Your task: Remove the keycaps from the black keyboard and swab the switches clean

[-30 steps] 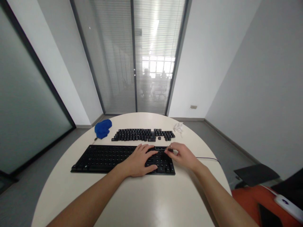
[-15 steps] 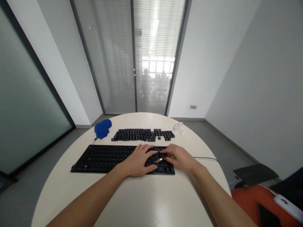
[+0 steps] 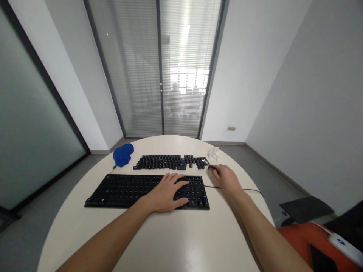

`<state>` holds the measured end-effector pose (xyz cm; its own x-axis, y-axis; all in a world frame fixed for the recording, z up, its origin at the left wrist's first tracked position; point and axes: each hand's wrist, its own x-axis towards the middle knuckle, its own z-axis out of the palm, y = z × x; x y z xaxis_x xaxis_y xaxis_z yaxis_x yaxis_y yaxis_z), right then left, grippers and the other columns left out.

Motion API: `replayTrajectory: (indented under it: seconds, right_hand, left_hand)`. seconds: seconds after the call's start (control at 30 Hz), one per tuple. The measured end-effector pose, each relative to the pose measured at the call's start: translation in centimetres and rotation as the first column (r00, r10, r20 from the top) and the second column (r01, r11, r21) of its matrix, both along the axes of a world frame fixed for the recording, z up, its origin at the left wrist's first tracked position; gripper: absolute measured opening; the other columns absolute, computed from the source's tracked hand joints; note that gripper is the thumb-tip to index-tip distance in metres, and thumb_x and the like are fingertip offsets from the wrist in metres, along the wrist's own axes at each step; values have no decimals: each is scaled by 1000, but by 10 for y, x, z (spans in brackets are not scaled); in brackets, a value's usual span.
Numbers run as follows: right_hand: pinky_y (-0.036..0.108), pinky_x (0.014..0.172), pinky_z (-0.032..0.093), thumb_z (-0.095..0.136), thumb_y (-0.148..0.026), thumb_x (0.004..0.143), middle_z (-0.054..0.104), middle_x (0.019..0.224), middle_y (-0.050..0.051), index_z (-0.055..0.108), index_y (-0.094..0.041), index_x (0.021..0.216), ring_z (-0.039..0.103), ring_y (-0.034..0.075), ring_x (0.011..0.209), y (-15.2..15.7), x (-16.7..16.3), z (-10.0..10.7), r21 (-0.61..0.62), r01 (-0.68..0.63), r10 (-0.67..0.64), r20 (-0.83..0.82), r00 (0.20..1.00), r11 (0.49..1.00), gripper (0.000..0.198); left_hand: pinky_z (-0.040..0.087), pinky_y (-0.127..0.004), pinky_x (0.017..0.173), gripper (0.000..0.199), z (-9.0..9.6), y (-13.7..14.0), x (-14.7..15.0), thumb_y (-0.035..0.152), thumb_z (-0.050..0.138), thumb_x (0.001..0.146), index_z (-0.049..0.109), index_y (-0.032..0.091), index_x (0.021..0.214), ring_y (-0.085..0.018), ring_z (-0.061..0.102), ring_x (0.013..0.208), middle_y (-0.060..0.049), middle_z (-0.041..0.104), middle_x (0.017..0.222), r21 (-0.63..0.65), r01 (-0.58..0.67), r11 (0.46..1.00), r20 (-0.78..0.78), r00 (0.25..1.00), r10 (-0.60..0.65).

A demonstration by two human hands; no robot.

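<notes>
A black keyboard lies across the table, many of its keys stripped to bare switch posts. My left hand rests flat on its right half, fingers spread. Beyond it, rows of loose black keycaps are laid out in keyboard order. At the right end of those rows, my right hand grips a keycap puller by its dark handle. The shiny metal tip reaches over the rightmost keycaps; whether a keycap sits in it is too small to tell.
A blue cloth lies at the far left of the round white table, and a crumpled white tissue at the far right. The keyboard's cable runs off the right edge. An orange chair stands at lower right.
My right hand has moved away from the keyboard, up and slightly right, carrying the keycap puller to the loose keycaps. My left hand has stayed in place.
</notes>
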<state>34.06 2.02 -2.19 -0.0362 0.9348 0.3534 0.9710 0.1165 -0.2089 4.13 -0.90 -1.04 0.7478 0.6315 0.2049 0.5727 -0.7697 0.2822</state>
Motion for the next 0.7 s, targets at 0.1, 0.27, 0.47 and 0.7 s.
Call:
replayTrajectory:
  seconds: [0.1,0.27,0.47,0.7]
  right_hand:
    - [31,70,40,46,-33,97,72,91,13,75,-18,101,63,25,85,4,1,-4,-18,83,-82,76,994,996,33]
    - [31,70,42,48,-34,96,73,92,14,76,-18,103,64,26,87,9,-4,-10,-29,78,-74,105,992,997,33]
    - [31,72,43,48,-36,97,73,93,13,71,-19,119,64,26,89,13,-6,-13,-20,67,-64,105,992,998,36]
    - [30,71,43,51,-39,95,73,92,11,70,-20,113,65,24,84,12,2,-12,5,134,-134,7,991,991,33]
  left_hand:
    - [21,-58,118,58,-1,0,0,54,55,91,47,27,142,-33,36,138,-10,41,151,-2,3,1000,13,1000,-3]
    - [20,-58,118,58,-3,1,-1,54,54,91,47,27,141,-33,36,138,-10,41,151,1,5,1000,22,1000,-5]
    - [20,-58,118,58,-3,1,-1,54,55,91,47,28,141,-33,36,138,-9,41,151,-4,3,1000,32,999,-3]
    - [20,-58,118,58,-2,1,-1,55,54,91,47,28,141,-34,35,139,-10,41,151,-3,-1,1000,13,1000,1]
